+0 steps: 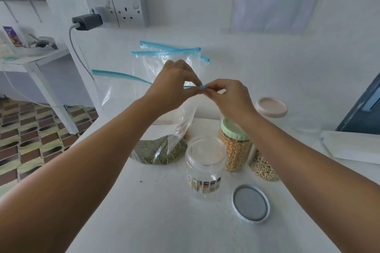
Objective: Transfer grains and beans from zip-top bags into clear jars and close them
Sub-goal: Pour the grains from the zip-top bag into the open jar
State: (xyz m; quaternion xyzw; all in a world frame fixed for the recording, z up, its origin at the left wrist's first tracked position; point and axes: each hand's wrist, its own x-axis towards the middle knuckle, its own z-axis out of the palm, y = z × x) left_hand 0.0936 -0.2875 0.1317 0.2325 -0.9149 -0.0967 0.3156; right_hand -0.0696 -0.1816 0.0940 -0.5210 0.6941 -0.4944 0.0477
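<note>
Both my hands are up over the surface (156,211): my left hand (172,88) and right hand (230,98) each pinch the blue zip strip (202,87) of the bag of green beans (160,148), grip tight on its top edge. The bag's bottom rests on the surface, just beside the open clear jar (205,162). Its lid (250,203) lies near, in front.

Both arms outstretched; left grip (174,86), right grip (228,96) pinching, fingertips meeting.
</note>
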